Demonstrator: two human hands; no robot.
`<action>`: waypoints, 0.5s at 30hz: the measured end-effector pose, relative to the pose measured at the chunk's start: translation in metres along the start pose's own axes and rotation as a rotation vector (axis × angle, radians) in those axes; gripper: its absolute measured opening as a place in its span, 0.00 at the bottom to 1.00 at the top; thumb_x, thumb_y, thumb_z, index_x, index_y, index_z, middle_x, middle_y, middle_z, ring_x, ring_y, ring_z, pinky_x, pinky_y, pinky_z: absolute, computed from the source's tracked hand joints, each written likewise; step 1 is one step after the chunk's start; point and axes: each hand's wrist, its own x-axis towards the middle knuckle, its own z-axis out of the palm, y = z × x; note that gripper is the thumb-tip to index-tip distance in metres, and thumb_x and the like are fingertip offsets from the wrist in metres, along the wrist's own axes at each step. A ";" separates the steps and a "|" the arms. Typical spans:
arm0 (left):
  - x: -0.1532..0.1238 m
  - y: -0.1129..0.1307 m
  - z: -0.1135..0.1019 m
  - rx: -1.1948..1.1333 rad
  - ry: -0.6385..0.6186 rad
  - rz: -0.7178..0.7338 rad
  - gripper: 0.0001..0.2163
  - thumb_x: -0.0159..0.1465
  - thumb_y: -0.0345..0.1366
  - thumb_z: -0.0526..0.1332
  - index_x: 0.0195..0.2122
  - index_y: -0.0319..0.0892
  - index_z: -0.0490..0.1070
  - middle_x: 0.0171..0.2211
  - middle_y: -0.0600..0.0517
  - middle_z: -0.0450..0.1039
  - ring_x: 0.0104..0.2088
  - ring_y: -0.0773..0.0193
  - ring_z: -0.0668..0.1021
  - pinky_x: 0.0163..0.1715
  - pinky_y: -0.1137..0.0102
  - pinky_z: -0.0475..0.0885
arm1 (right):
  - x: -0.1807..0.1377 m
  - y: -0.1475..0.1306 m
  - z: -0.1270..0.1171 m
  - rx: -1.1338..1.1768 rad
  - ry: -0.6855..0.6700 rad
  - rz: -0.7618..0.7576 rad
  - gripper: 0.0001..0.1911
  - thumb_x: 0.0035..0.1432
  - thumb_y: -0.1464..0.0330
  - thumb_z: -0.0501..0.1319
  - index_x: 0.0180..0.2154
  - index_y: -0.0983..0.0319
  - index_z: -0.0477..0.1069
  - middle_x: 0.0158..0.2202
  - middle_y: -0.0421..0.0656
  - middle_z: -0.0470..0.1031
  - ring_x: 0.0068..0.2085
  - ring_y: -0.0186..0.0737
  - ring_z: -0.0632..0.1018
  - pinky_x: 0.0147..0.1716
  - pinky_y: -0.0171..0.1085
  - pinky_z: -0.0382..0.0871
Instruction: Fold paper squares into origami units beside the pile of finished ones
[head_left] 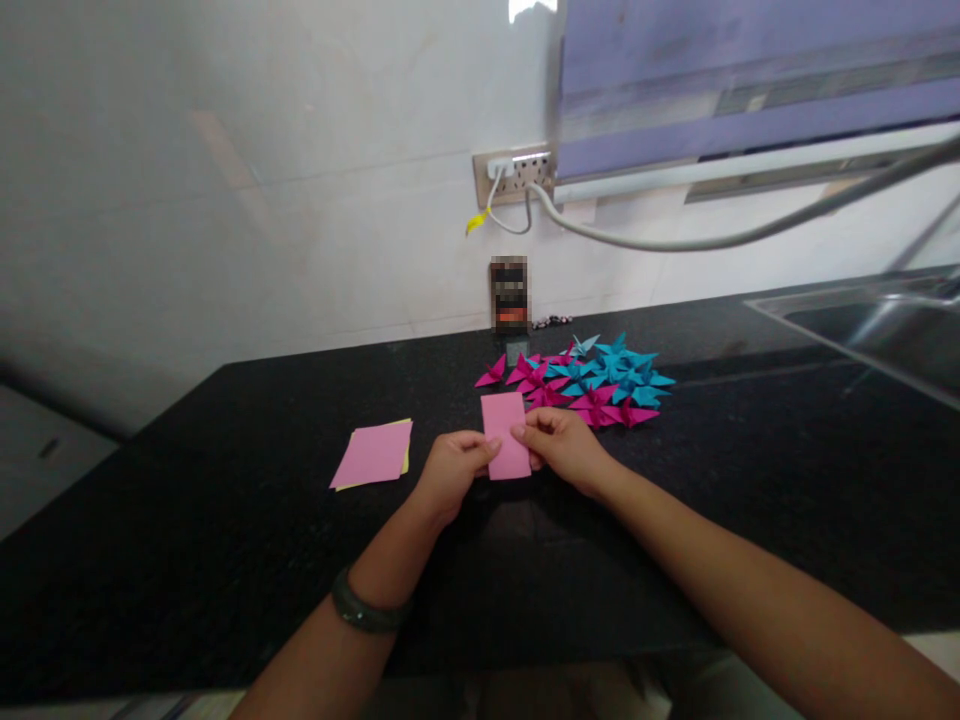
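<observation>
A light pink sheet of paper (505,440), shaped as an upright rectangle and apparently folded in half, is held up over the counter between both hands. My left hand (455,468) pinches its left edge, thumb in front. On the opposite edge, my right hand (562,447) grips the paper the same way, fingers behind it and out of sight. To the left lies a stack of square paper (373,453), pink on top with yellow showing beneath. Just behind the right hand sit several folded paper cranes, magenta (598,400) and blue (619,368), with one pale one (583,345).
The black counter (247,560) runs to a white wall. A small pixelated box (510,293) stands against it, beside a dark beaded string (553,322). Above is a socket (517,172) with a plug and a thick grey cable (675,243). A metal sink (885,320) is at right.
</observation>
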 end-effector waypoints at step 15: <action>-0.006 0.009 0.006 -0.430 -0.054 0.003 0.09 0.45 0.29 0.65 0.29 0.37 0.71 0.24 0.51 0.75 0.25 0.66 0.76 0.28 0.72 0.70 | -0.002 -0.005 0.003 0.315 0.035 0.048 0.03 0.39 0.73 0.59 0.23 0.64 0.68 0.15 0.33 0.66 0.15 0.26 0.66 0.16 0.28 0.60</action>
